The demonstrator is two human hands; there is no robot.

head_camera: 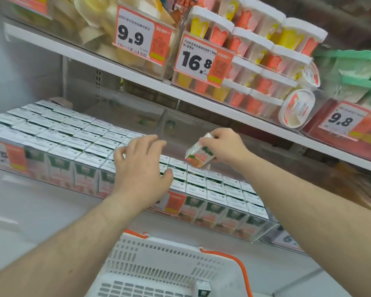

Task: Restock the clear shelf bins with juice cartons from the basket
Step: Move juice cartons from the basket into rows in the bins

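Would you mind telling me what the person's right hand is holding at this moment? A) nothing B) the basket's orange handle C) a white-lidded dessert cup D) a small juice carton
D: the right hand pinches a tilted juice carton above the rows of cartons in the clear shelf bin, while the left hand is spread and empty.

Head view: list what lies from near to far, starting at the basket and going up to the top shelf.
White basket with one carton in it → clear bin of juice cartons → left hand and right hand, the right holding a juice carton → cups on the upper shelf.
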